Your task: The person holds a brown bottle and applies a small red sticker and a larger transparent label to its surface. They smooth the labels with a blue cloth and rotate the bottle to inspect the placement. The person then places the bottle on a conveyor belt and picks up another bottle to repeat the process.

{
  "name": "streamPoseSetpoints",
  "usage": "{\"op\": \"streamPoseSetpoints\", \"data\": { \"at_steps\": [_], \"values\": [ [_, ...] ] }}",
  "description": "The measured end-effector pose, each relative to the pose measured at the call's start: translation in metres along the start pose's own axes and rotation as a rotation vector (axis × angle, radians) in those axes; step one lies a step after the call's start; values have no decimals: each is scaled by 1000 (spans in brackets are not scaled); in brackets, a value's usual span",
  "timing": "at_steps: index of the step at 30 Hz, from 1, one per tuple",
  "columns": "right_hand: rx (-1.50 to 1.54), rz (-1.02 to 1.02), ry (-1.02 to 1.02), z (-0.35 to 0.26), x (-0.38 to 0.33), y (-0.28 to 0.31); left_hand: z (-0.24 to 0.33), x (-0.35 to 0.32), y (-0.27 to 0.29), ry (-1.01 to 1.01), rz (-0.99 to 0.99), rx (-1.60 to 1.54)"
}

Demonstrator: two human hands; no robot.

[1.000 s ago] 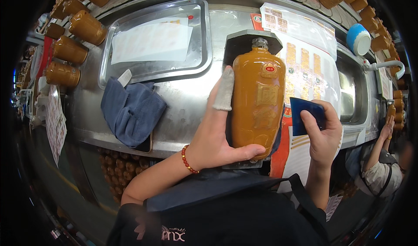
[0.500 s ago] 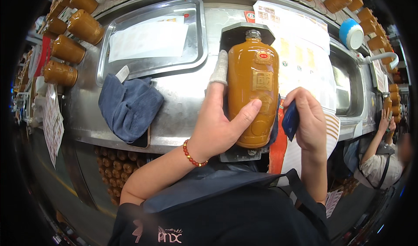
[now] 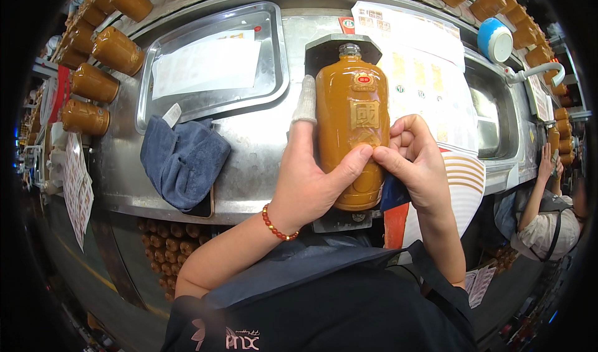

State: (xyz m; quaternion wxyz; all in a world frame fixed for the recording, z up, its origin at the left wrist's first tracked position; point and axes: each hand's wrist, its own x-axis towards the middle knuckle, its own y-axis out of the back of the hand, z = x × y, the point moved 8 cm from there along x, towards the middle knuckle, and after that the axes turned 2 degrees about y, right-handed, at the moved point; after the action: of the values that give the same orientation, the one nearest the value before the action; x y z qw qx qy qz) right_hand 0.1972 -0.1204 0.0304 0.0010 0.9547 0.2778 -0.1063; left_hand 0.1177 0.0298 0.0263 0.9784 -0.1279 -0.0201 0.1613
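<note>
A glossy caramel-brown bottle [image 3: 350,131] leans back with its clear glass neck pointing away from me, against a dark angular rest [image 3: 316,56]. It carries a red oval emblem and a gold square label. My left hand [image 3: 317,171] is closed round its left side, thumb on the front, a fabric cot over one fingertip. At the bottle's lower front, my right hand [image 3: 417,165] meets the left thumb with its own thumb tip. A dark blue flat piece [image 3: 393,193] shows under the right palm, its kind unclear; that hand's lower fingers are partly hidden.
Left on the metal bench lie a tray [image 3: 283,59] with paper sheets and a folded blue cloth [image 3: 185,162]. Printed sheets [image 3: 430,72] cover the right side beside a sink [image 3: 489,122]. More brown bottles [image 3: 118,50] line the edges; another person [image 3: 551,221] works at far right.
My right hand has moved left and up onto the bottle's front, its thumb now beside my left thumb. The blue piece has gone lower and partly behind the hand. My left hand keeps its hold.
</note>
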Motion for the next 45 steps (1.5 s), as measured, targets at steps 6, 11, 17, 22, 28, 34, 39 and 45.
{"op": "streamPoseSetpoints", "data": {
  "at_steps": [6, 11, 17, 22, 28, 34, 39, 45],
  "values": [
    [214, -60, -59, 3, 1, 0, 2, -1, 0, 35, -59, 20],
    [243, -89, -84, 12, 4, 3, 3, 0, 0, -14, -14, -15],
    [287, -99, -94, 11, 5, 1, 2, 0, 0, -6, -25, -16],
    [213, -81, -61, 13, 5, 3, 2, 0, 2, -28, -42, 31],
    [91, -51, -66, 8, 4, 4, 9, 4, 7, 13, -59, -151],
    [23, -57, 41, -9, 7, -2, 3, 3, 6, -15, -68, -90],
    [-99, -53, 9, -7, 9, -3, 3, 6, 6, -92, -61, 5],
    [-4, -58, -16, -5, 8, -4, -1, 7, 7, -119, -51, 42]
  ]
}}
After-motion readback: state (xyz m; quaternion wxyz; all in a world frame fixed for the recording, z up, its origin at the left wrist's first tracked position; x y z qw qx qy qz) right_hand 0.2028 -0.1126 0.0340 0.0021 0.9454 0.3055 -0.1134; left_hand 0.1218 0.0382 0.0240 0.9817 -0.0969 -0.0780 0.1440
